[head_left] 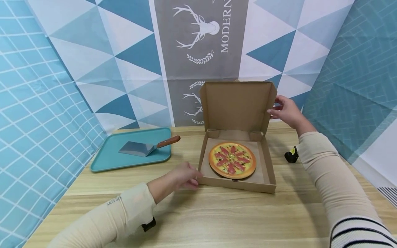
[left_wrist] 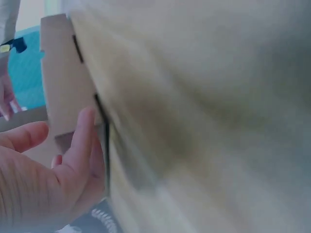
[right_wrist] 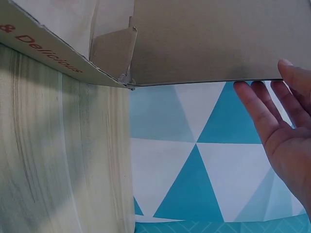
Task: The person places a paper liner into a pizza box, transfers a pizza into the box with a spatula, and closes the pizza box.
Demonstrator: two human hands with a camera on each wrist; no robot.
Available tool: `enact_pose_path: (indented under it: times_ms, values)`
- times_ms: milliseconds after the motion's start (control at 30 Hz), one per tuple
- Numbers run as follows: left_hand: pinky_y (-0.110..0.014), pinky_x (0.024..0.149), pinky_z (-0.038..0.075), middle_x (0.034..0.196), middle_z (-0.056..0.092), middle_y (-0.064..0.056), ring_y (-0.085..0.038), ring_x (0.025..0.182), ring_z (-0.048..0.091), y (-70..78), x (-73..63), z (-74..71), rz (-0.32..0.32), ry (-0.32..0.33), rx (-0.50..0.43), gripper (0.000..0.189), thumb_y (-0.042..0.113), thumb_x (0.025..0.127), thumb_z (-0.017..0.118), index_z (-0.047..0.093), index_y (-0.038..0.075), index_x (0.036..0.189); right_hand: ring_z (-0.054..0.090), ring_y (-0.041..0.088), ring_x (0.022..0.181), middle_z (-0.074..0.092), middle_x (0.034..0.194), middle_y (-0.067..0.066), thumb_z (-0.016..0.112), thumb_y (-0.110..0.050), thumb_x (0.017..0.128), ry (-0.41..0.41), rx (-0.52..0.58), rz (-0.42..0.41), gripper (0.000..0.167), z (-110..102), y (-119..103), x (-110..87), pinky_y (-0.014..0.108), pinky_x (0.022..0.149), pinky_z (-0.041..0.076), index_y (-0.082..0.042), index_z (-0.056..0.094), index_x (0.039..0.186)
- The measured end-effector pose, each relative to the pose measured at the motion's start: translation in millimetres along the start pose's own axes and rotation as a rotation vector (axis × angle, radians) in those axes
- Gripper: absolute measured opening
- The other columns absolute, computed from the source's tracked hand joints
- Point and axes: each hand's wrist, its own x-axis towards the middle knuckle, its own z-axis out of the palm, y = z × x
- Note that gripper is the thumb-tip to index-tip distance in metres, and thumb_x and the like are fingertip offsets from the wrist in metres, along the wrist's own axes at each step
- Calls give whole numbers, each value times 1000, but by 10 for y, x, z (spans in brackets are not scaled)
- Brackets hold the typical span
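Observation:
A cardboard pizza box (head_left: 201,150) stands on the table with its lid (head_left: 237,106) raised, leaning slightly back. Inside its base lies a round pizza (head_left: 232,160) with red strips on yellow topping. My right hand (head_left: 286,112) is at the lid's right side; in the right wrist view its thumb (right_wrist: 294,75) overlaps the cardboard's face while the fingers sit at the edge, pinching it. Down at the front left corner of the base, my left hand (head_left: 186,176) touches the box wall. Its fingers are loosely extended in the left wrist view, which is partly blurred.
Left of the box, a teal tray (head_left: 107,162) carries a pizza server (head_left: 138,148) with a wooden handle that reaches past the tray's right rim. Patterned wall coverings rise behind the table (head_left: 235,213) and on both sides.

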Motion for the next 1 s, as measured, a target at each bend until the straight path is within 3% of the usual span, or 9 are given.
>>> enact_pose_path:
  times_ms: [100,233,300,400,533,667,900,1000]
  values:
    - [-38,67,59,88,49,-12,-18,66,52,126,66,-33,37,16,50,25,3,89,66,43,2,98,48,41,123,42,138,25,59,-4,96,-7,8,-2,58,-4,-2,-2,32,79,58,1,32,147]
    - [-32,64,55,92,50,-9,-16,69,50,305,212,-69,162,11,133,25,4,89,66,47,-2,103,49,41,122,41,139,26,59,-1,96,-17,20,7,58,3,9,-8,31,77,58,3,31,146]
    - [-34,72,55,101,53,-12,-18,78,54,394,284,-86,208,23,182,31,6,88,68,49,-4,110,49,42,122,41,139,26,59,-2,96,-19,13,14,58,17,13,-10,32,78,58,3,30,146]
    - [-42,88,53,119,53,-17,-26,103,57,523,408,-119,224,62,215,45,14,88,70,49,-4,123,49,42,122,41,139,26,60,-4,96,-18,1,17,59,38,12,-4,33,77,58,3,31,146]
    - [-46,98,48,133,48,-21,-36,123,50,679,575,-170,237,86,138,52,15,90,68,44,-4,133,50,42,120,41,139,26,61,-6,96,-19,-20,22,59,60,13,15,34,78,58,2,31,146]
    - [-47,99,47,134,48,-23,-40,121,50,811,714,-210,276,109,25,50,8,92,63,41,-7,135,51,41,119,41,139,26,61,-6,96,-19,-27,36,59,79,14,25,39,82,57,2,32,146]
    - [-42,93,51,131,54,-23,-34,113,58,1035,991,-260,404,210,0,48,4,92,62,47,-7,136,50,43,119,40,138,28,60,-2,96,-2,-34,46,60,111,3,36,50,88,52,2,29,147]
    - [-44,93,51,136,50,-24,-34,115,56,1144,1091,-266,453,234,-62,50,2,91,62,46,-6,138,49,44,120,38,139,28,58,0,96,-7,-28,35,60,146,-8,47,51,89,52,2,27,147]
